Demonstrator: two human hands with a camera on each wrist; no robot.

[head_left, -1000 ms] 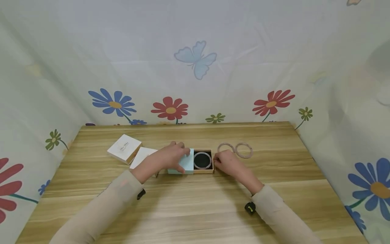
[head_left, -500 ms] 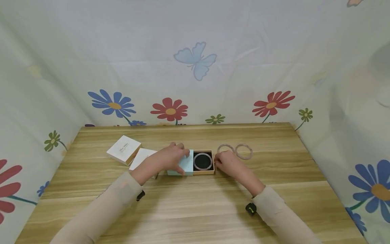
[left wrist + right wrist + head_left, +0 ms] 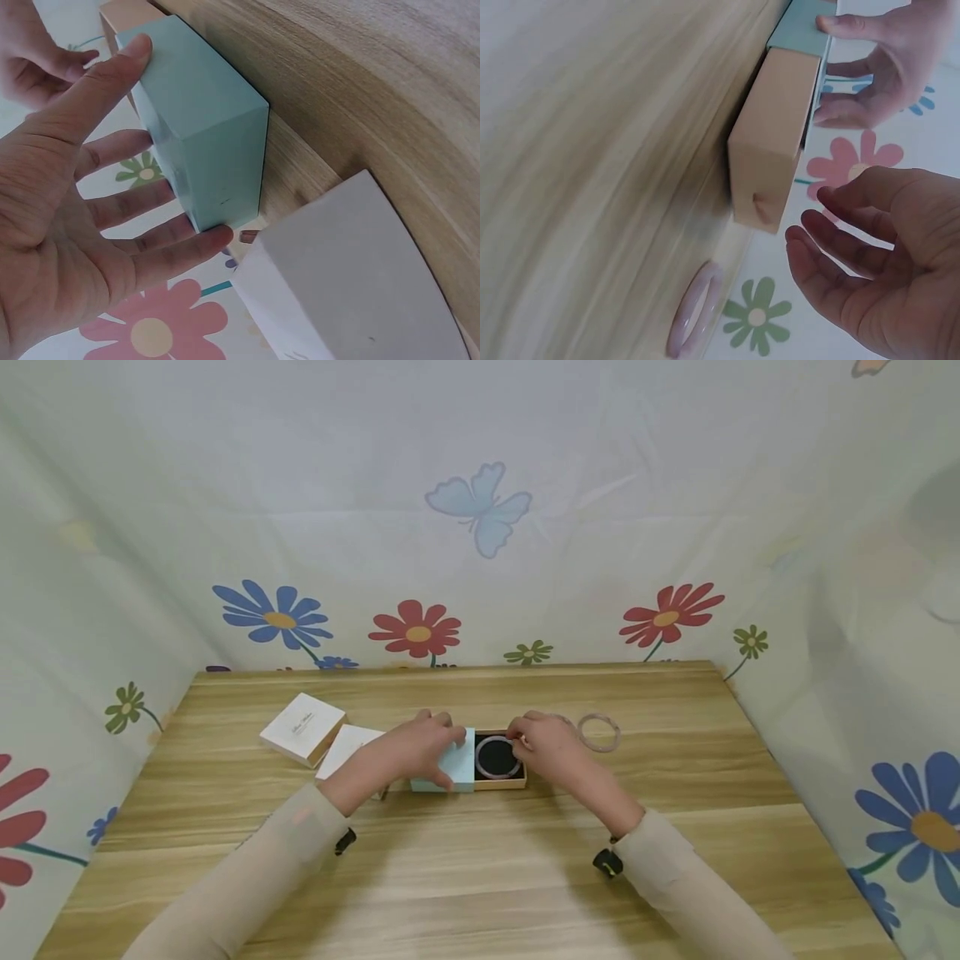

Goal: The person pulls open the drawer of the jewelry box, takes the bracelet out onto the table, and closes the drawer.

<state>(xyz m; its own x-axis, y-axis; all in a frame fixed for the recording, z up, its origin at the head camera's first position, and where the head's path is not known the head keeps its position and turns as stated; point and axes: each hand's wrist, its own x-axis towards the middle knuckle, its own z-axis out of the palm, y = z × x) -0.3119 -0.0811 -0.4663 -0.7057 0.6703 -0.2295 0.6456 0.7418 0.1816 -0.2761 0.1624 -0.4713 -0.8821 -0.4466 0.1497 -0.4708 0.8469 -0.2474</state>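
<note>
My left hand (image 3: 423,747) grips the light blue sleeve (image 3: 199,82) of a drawer-style gift box, thumb on its near side and fingers over its top and far end. The tan drawer (image 3: 776,105) sticks out to the right, with a small pull loop (image 3: 761,206) on its end. Inside, a pale purple bangle (image 3: 497,777) lies on a black pad (image 3: 495,757). My right hand (image 3: 553,750) hovers over the drawer's right end. Its fingers (image 3: 817,262) are bent and apart, with nothing between them in the right wrist view.
Two bangles lie right of the box: one (image 3: 618,735) fully visible, the other (image 3: 566,719) mostly hidden behind my right hand. On the left are a white box (image 3: 303,727) with printed lettering and a second white box (image 3: 348,747), partly under my left forearm.
My right hand has moved up and left from the drawer's end to above the drawer's right edge, covering more of one loose bangle. My left hand and the gift box stay in place.
</note>
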